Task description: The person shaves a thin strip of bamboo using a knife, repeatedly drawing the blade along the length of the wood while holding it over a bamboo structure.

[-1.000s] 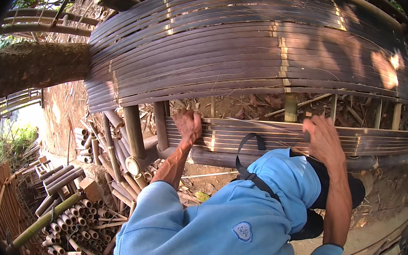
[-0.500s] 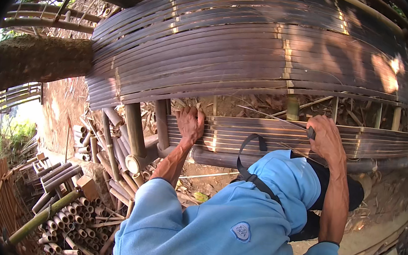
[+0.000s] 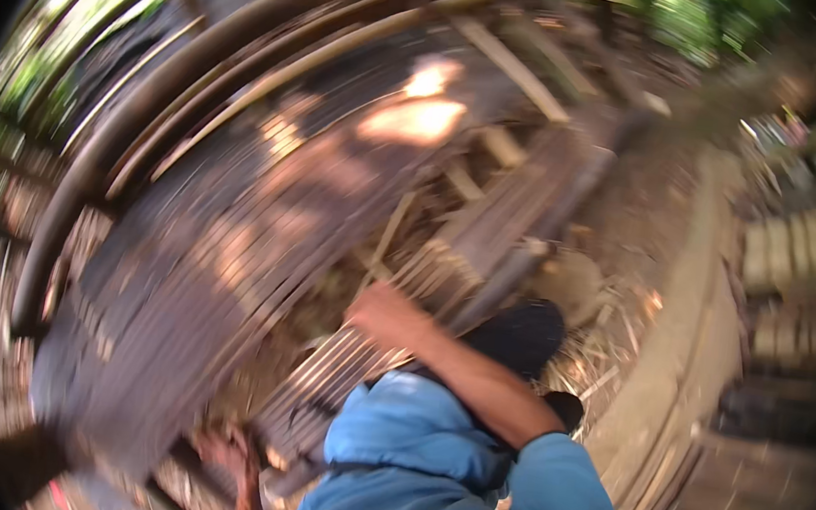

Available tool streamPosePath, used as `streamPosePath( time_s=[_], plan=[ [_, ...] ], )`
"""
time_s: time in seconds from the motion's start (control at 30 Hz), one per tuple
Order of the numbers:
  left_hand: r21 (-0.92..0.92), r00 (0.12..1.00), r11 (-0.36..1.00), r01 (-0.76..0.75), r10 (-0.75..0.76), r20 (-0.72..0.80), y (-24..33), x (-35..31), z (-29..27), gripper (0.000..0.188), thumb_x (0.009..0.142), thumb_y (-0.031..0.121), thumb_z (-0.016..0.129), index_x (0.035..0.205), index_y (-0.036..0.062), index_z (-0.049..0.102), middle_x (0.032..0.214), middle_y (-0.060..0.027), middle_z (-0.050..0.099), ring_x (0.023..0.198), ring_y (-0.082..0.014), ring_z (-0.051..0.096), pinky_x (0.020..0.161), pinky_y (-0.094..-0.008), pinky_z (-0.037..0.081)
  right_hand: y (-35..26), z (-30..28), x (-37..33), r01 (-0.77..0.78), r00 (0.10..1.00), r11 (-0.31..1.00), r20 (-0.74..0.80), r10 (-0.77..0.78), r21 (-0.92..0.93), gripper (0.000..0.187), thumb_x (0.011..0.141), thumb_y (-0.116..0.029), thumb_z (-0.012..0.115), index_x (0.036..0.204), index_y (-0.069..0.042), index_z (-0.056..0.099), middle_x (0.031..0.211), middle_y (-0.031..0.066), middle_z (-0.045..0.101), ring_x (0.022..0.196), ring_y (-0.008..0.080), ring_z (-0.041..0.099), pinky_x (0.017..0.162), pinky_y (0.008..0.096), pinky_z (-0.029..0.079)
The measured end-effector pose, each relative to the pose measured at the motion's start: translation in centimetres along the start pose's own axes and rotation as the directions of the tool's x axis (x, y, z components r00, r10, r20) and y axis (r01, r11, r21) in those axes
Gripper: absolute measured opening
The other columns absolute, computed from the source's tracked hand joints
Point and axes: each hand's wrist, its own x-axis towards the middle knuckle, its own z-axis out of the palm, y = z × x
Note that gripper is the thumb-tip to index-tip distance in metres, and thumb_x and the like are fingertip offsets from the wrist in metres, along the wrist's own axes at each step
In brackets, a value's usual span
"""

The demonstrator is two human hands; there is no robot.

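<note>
Right hand (image 3: 391, 316) rests on the narrow slat band (image 3: 403, 300), which runs lower left to upper right; left hand (image 3: 227, 452) lies at the band's lower end. Motion blur hides both grips.

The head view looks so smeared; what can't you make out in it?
- Right hand: motion blur hides its fingers and whether it grips the bamboo slats.
- Left hand: blurred, partly behind the blue sleeve.
- Woven bamboo panel: single strips smeared together.
- Dark cap: outline only.
</note>
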Motion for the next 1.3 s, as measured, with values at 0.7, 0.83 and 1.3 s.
streamPosePath(
  time_s=[0.7, 0.83, 1.3],
  plan=[
    [-0.586, 0.808, 0.807, 0.079, 0.293, 0.511, 16.5, 6.8, -3.0, 0.046, 0.107, 0.043, 0.047, 0.084, 0.0056, 0.058, 0.071, -0.023, 0.058, 0.067, -0.0457, 0.06, 0.06, -0.0535, 0.044, 1.2, 1.6, -2.7, -0.105, 0.984, 0.994, 0.142, 0.102, 0.014, 0.021, 0.074, -0.016, 0.074, 0.094, -0.008, 0.072, 0.098, 0.0079, 0.068, 0.101, 0.0226, 0.064, 0.091, 0.0386, 0.046],
    [-0.601, 0.819, 0.798, -0.037, 0.369, 0.44, 17.9, 7.2, -3.5, 0.038, 0.104, 0.04, 0.053, 0.087, 0.0056, 0.059, 0.086, -0.0237, 0.06, 0.083, -0.0449, 0.058, 0.072, -0.0532, 0.044, 1.9, 0.0, -5.6, -0.131, 0.989, 0.971, 0.043, 0.142, -0.202, 0.017, 0.077, -0.016, 0.073, 0.092, -0.009, 0.072, 0.106, 0.0097, 0.066, 0.109, 0.025, 0.059, 0.095, 0.0369, 0.045],
    [-0.84, 0.811, 0.458, -0.289, 0.584, 0.04, 37.7, 15.0, -6.8, 0.045, 0.088, 0.015, 0.07, 0.128, -0.0003, 0.055, 0.115, -0.0216, 0.058, 0.11, -0.0405, 0.054, 0.095, -0.0515, 0.044, 15.2, -25.0, -26.0, -0.73, 0.684, 0.656, 0.198, 0.702, 0.192, 0.059, 0.079, -0.02, 0.084, 0.131, -0.015, 0.057, 0.121, 0.0126, 0.069, 0.111, 0.0338, 0.068, 0.093, 0.0464, 0.052]
  ],
)
